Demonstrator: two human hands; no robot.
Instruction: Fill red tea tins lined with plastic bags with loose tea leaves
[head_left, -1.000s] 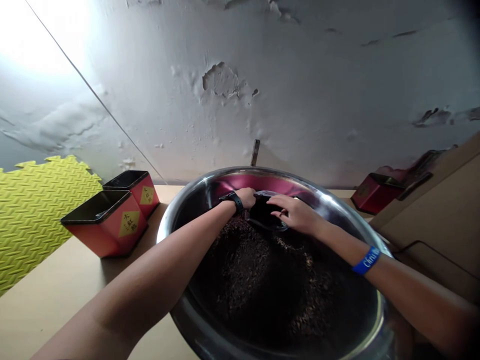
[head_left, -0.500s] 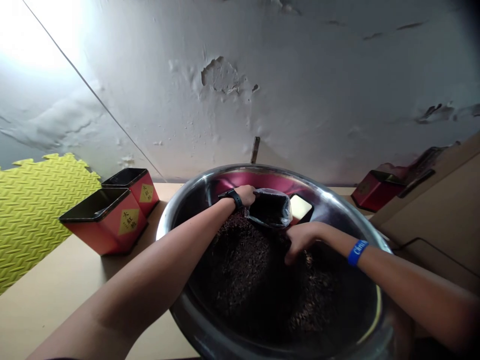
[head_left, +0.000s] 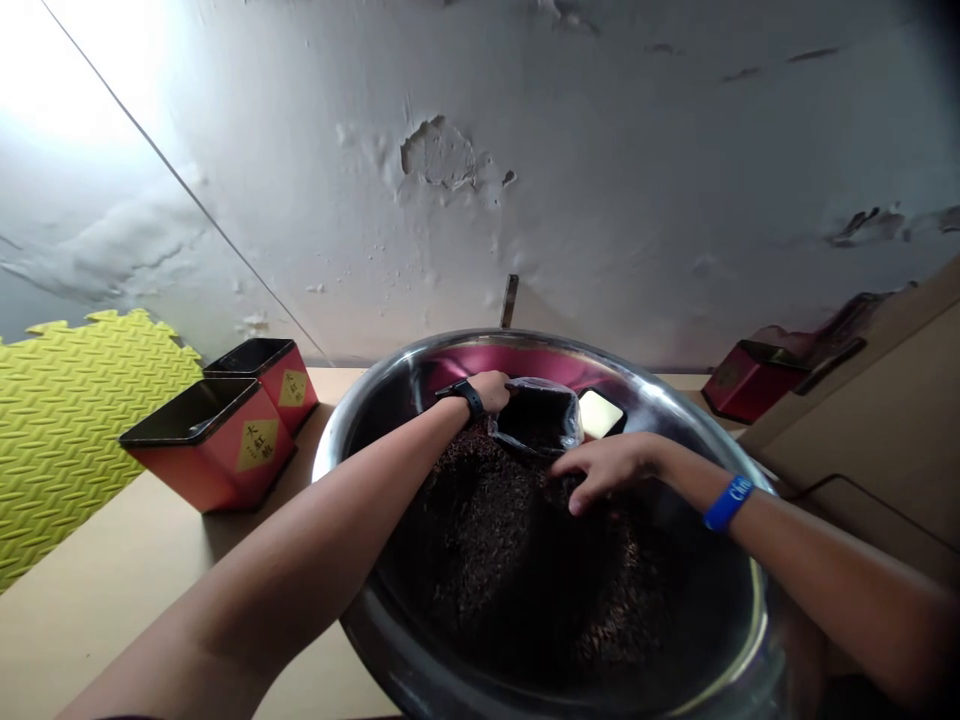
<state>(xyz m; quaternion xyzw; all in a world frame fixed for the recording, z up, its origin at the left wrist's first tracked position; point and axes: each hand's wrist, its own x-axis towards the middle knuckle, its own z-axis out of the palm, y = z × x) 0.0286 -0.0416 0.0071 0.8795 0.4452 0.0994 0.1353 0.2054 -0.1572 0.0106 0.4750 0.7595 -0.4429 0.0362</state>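
A wide metal basin (head_left: 341, 440) holds a heap of loose dark tea leaves (head_left: 487, 520). In it, a container lined with a clear plastic bag (head_left: 574, 425) lies tilted, its mouth towards me and dark leaves inside. My left hand (head_left: 491, 390), with a black watch at the wrist, is closed on the container's left edge. Just below its mouth is my right hand (head_left: 607, 472), a blue band on the wrist. Its thumb and fingers curl around some dark leaves. A pale-yellow square panel (head_left: 601, 413) shows behind this hand.
Two red tins with yellow labels, a front tin (head_left: 247, 450) and a rear tin (head_left: 289, 385), stand on the table (head_left: 97, 610) at left. Another red tin (head_left: 754, 385) is at right, beside a cardboard box (head_left: 877, 390). Yellow foam mat (head_left: 82, 400) lies far left; a peeling wall (head_left: 600, 200) rises behind.
My right hand has lifted out of the leaves and turned, fingers now nearer the container's mouth. My left hand keeps its hold on the container.
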